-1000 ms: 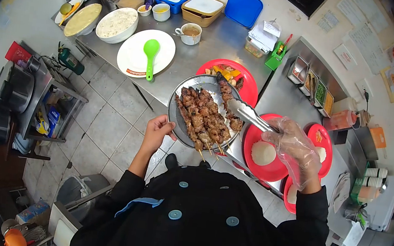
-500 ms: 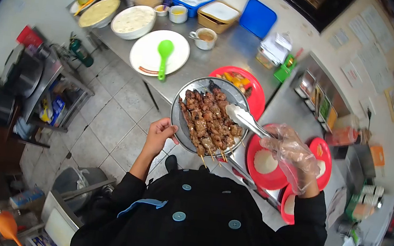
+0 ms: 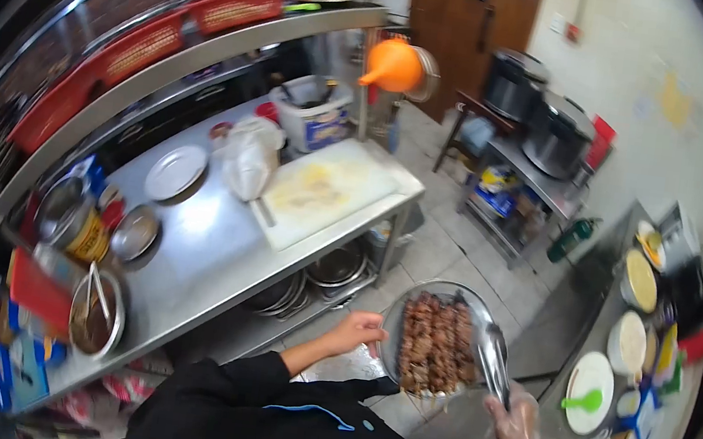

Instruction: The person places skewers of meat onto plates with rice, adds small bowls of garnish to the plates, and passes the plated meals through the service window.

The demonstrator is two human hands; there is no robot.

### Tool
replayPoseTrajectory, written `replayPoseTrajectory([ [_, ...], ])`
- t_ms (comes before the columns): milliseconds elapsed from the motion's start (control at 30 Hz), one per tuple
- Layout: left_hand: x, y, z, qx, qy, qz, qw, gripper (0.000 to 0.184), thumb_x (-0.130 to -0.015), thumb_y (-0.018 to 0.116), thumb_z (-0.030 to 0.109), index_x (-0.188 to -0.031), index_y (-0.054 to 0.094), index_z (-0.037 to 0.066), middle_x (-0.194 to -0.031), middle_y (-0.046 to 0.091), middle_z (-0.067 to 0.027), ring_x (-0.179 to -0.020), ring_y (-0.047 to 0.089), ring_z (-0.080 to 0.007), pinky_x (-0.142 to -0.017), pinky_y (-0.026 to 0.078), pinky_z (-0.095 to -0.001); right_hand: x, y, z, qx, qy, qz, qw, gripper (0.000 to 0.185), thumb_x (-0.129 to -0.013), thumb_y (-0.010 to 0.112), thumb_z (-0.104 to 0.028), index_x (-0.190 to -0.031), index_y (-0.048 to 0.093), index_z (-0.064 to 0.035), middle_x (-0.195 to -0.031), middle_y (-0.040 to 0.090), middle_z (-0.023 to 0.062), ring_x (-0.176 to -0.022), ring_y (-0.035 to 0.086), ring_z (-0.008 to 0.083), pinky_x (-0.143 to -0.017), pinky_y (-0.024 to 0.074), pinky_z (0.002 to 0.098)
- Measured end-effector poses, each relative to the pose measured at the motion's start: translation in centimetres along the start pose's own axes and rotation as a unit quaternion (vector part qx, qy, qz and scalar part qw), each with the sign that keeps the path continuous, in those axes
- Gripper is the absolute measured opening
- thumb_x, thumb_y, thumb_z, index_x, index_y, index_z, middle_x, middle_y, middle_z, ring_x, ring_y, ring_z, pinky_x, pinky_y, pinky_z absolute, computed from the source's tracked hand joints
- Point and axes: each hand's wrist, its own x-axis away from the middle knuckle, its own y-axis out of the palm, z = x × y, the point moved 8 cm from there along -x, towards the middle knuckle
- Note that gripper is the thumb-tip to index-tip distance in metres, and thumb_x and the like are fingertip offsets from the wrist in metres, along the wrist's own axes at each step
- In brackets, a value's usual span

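My left hand (image 3: 359, 333) grips the left rim of a round metal plate (image 3: 393, 321), its fingers closed on the edge. Skewers of browned meat (image 3: 434, 344) lie side by side on the plate. In a clear plastic glove, my right hand (image 3: 513, 422) is closed round metal tongs (image 3: 494, 360). The tips of the tongs are at the plate's right side, beside the meat; whether they touch it cannot be made out.
A steel table (image 3: 191, 239) at the left bears a stained cutting board (image 3: 329, 183), a white plate (image 3: 175, 172) and a pot (image 3: 98, 311). A shelf edge (image 3: 189, 42) runs above it. Bowls and a plate with a green spoon (image 3: 582, 400) stand on the right counter.
The view has swung left, away from the red plates and toward a steel table with a cutting board. The plate of skewers and the tongs have come along in my hands.
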Motion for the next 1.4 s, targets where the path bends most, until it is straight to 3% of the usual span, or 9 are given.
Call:
replayPoseTrajectory([
  [433, 28.2, -32.1, -2.1, 0.068, 0.046, 0.506, 0.859, 0.009, -0.08, 0.053, 0.006, -0.082, 0.057, -0.002, -0.07, 0.06, -0.0079, -0.05, 0.059, -0.0157, -0.046, 0.05, -0.0248, -18.4, 17.8, -23.8, -0.406, -0.027, -0.247, 0.879, 0.052, -0.078, 0.066, -0.04, -0.107, 0.056, 0.0007, -0.076, 0.052, 0.0056, -0.065, 0.052, 0.0158, -0.058, 0.044, 0.0298],
  [533, 31.6, -37.2, -2.8, 0.073, 0.051, 0.528, 0.844, 0.007, -0.08, 0.053, 0.006, -0.076, 0.055, 0.0, -0.066, 0.058, -0.0068, -0.048, 0.058, -0.0157, -0.045, 0.049, -0.0246, -24.7, 23.6, -28.8, -0.27, -0.277, -0.093, 0.918, 0.056, -0.065, 0.074, -0.036, -0.101, 0.057, 0.0034, -0.081, 0.059, 0.011, -0.063, 0.053, 0.024, -0.062, 0.0451, 0.0347],
  [700, 34.2, -44.6, -2.1, 0.019, -0.029, 0.533, 0.845, 0.015, -0.081, 0.056, 0.008, -0.067, 0.052, 0.004, -0.057, 0.052, -0.0027, -0.045, 0.054, -0.0128, -0.044, 0.047, -0.0236, -36.5, 36.7, -32.8, -0.081, -0.325, -0.059, 0.94, 0.048, -0.066, 0.074, -0.034, -0.093, 0.059, 0.003, -0.085, 0.059, 0.0187, -0.087, 0.057, 0.0344, -0.076, 0.0441, 0.0424],
  [867, 34.3, -49.2, -2.2, -0.072, -0.047, 0.588, 0.804, 0.017, -0.084, 0.059, 0.014, -0.078, 0.058, -0.001, -0.06, 0.054, -0.0028, -0.048, 0.054, -0.0109, -0.045, 0.044, -0.0228, -37.7, 28.6, -44.5, 0.049, -0.4, 0.18, 0.898, 0.046, -0.066, 0.075, -0.035, -0.091, 0.061, 0.0014, -0.087, 0.06, 0.0217, -0.083, 0.056, 0.0366, -0.077, 0.043, 0.0441],
  [1000, 34.9, -47.6, 0.6, -0.275, -0.059, 0.688, 0.669, 0.028, -0.081, 0.06, 0.004, -0.109, 0.057, 0.0, -0.08, 0.06, -0.0059, -0.064, 0.058, -0.0141, -0.055, 0.048, -0.0264, -34.3, 4.7, -56.8, -0.169, -0.584, 0.431, 0.666, 0.01, -0.077, 0.059, -0.009, -0.082, 0.063, -0.0011, -0.084, 0.063, 0.0147, -0.081, 0.059, 0.0319, -0.074, 0.0463, 0.0392],
  [1033, 35.3, -45.7, 2.7, -0.315, -0.013, 0.727, 0.61, 0.029, -0.081, 0.059, 0.003, -0.109, 0.057, 0.002, -0.086, 0.06, -0.0068, -0.07, 0.059, -0.0147, -0.058, 0.048, -0.0269, -34.7, 0.7, -58.8, -0.153, -0.515, 0.451, 0.713, 0.014, -0.08, 0.055, -0.011, -0.084, 0.063, -0.0005, -0.085, 0.063, 0.0161, -0.081, 0.059, 0.0323, -0.074, 0.0466, 0.0391],
  [1100, 35.9, -42.7, 4.1, -0.338, 0.053, 0.779, 0.525, 0.03, -0.081, 0.057, -0.001, -0.11, 0.058, 0.005, -0.096, 0.06, -0.0084, -0.08, 0.059, -0.0165, -0.064, 0.048, -0.0267, -38.4, -4.2, -63.7, -0.1, -0.551, 0.438, 0.704, 0.022, -0.083, 0.049, -0.016, -0.088, 0.064, -0.0005, -0.086, 0.062, 0.0206, -0.085, 0.06, 0.0338, -0.075, 0.0465, 0.0383],
  [1233, 34.3, -37.0, 3.0, -0.234, 0.038, 0.808, 0.539, 0.017, -0.082, 0.059, 0.007, -0.099, 0.061, 0.002, -0.086, 0.063, -0.0082, -0.072, 0.059, -0.0137, -0.06, 0.047, -0.0255, -51.2, -1.1, -71.8, -0.138, -0.677, -0.022, 0.723, 0.018, -0.081, 0.05, -0.017, -0.081, 0.062, -0.0036, -0.073, 0.061, 0.0066, -0.065, 0.056, 0.0174, -0.06, 0.0445, 0.0323],
  [1400, 29.9, -32.3, -1.1, -0.031, -0.031, 0.798, 0.6, 0.018, -0.083, 0.06, 0.011, -0.075, 0.064, -0.004, -0.061, 0.061, -0.0059, -0.05, 0.055, -0.0082, -0.045, 0.046, -0.0234, -53.7, -0.5, -71.8, 0.031, -0.551, 0.053, 0.832, 0.014, -0.083, 0.048, -0.013, -0.086, 0.058, -0.0035, -0.076, 0.057, 0.0031, -0.069, 0.052, 0.0143, -0.063, 0.0425, 0.0305],
])
